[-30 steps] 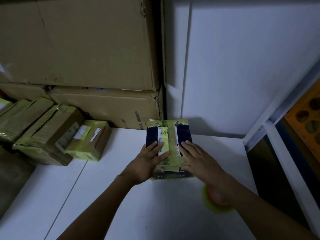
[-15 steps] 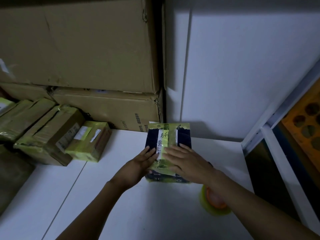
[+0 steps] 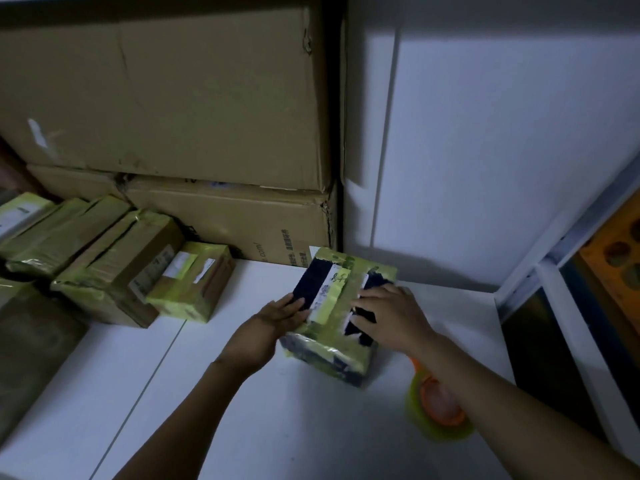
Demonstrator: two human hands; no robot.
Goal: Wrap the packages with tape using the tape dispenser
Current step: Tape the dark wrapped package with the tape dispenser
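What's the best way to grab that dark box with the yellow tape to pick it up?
Probably by its two side walls, one hand coming from the left and one from the right. The box is broad and flat-topped, likely too wide for one hand, and the left hand and right hand rest flat near those edges.

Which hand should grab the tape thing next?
Right, probably. The tape dispenser lies just under the right forearm, beside the package; the right hand only rests flat on top. The left hand is on its other side.
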